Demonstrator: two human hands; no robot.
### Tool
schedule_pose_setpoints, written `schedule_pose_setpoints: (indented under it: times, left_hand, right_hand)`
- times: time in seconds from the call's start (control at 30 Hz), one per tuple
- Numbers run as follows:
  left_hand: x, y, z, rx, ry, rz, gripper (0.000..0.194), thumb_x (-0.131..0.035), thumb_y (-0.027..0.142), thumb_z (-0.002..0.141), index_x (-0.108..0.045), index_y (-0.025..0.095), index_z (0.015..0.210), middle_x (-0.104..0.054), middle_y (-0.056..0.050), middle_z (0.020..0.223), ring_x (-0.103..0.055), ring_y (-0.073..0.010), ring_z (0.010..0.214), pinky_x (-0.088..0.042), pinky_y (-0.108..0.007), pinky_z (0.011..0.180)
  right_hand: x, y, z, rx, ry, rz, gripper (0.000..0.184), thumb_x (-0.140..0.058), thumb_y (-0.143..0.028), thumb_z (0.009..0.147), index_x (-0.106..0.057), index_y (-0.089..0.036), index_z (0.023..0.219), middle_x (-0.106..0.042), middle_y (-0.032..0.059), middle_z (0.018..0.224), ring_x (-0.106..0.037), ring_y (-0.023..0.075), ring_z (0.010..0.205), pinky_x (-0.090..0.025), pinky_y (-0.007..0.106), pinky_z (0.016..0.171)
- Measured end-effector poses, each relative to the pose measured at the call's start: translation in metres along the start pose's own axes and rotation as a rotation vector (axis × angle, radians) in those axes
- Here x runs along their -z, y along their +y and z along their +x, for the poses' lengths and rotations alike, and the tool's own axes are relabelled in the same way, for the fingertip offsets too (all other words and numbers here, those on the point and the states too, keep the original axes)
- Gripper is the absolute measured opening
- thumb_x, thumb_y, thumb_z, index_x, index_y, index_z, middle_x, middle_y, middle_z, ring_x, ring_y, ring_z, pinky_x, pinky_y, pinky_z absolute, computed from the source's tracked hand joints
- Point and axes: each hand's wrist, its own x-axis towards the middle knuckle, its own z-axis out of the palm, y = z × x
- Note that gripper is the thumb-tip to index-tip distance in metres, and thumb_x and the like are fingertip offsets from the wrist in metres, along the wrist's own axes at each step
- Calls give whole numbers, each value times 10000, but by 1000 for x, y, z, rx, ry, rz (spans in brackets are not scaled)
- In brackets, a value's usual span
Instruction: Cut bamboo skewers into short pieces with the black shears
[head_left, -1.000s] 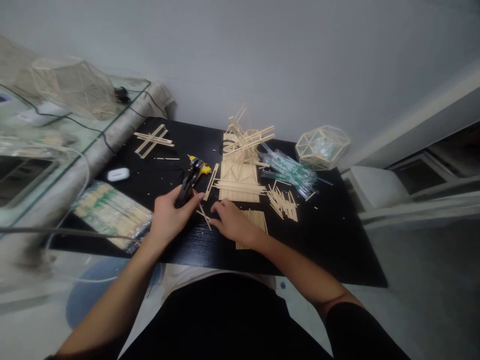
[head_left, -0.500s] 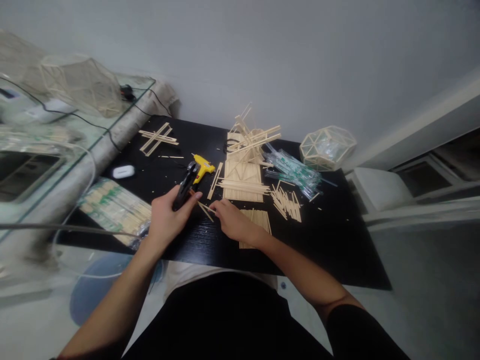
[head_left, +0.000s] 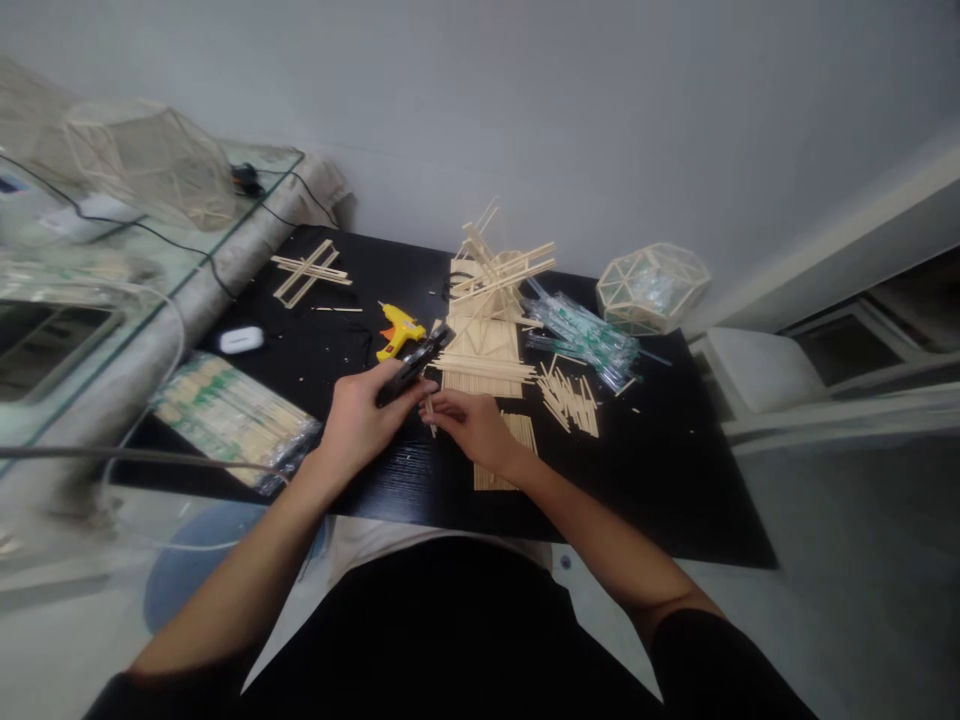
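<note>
My left hand (head_left: 367, 405) is wrapped round a black clamp-like tool (head_left: 416, 365), its exact kind unclear. The tool slants up to the right, just in front of a yellow glue gun (head_left: 400, 328) lying on the table. Close beside it, my right hand (head_left: 472, 425) is closed, pinching thin wooden sticks (head_left: 432, 420) between thumb and fingers. The fingertips of both hands almost meet there, and the ends of the sticks are partly hidden. Under my right wrist lies a mat of sticks side by side (head_left: 510, 470).
Beyond my hands lies a larger stick panel (head_left: 484, 380) with loose sticks piled on it. Cut sticks (head_left: 570, 400), plastic wrappers (head_left: 581, 335) and a faceted stick frame (head_left: 652, 290) are to the right. Leftward are packaged sticks (head_left: 232, 415), a white case (head_left: 241, 340) and crossed strips (head_left: 311, 270).
My left hand has moved right and turned the black tool, which now slants to the right. The sticks in my right hand have swung to point more toward me.
</note>
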Motion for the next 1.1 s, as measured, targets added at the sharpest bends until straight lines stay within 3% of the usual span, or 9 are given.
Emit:
schedule_pose_setpoints:
  times: [0.2,0.53,0.73,0.9,1.1]
  left_hand:
    - [-4,4,0,-64,-109,-1,212,-723,398,872,-774,196,907,-752,-23,824,-653,-184,741,-487,-277,719]
    - [-9,-8,-18,43,-92,-179,251,-763,424,856,-768,190,945,-768,-34,892,-687,-192,782,-538,-303,773]
    - [-11,-5,-17,7,-68,-178,217,-751,400,874,-735,188,921,-744,-16,842,-679,-169,769,-526,-283,767]
    - [-16,-1,-12,36,21,-217,222,-783,397,839,-729,189,893,-727,-4,803,-661,-154,728,-530,-269,728]
    - [-15,9,-5,183,75,-364,281,-851,403,737,-744,172,857,-735,-30,840,-672,-181,769,-557,-301,753]
  right_hand:
    - [7,5,-3,-8,17,-106,115,-752,-319,909,-762,-216,958,-794,22,886,-749,206,846,-563,316,837]
    - [7,1,-8,19,-35,-200,106,-733,-293,929,-785,-205,955,-788,2,870,-700,175,788,-505,268,785]
    - [10,-1,-8,18,-46,-240,125,-687,-266,956,-790,-201,987,-780,-3,846,-698,175,772,-506,277,784]
    - [10,-2,-9,-34,-93,15,164,-691,-351,958,-764,-212,1006,-809,47,1022,-763,223,994,-557,363,948]
    - [13,-10,-10,-181,-272,417,356,-805,-478,850,-737,-174,1021,-814,84,957,-793,210,916,-622,345,846]
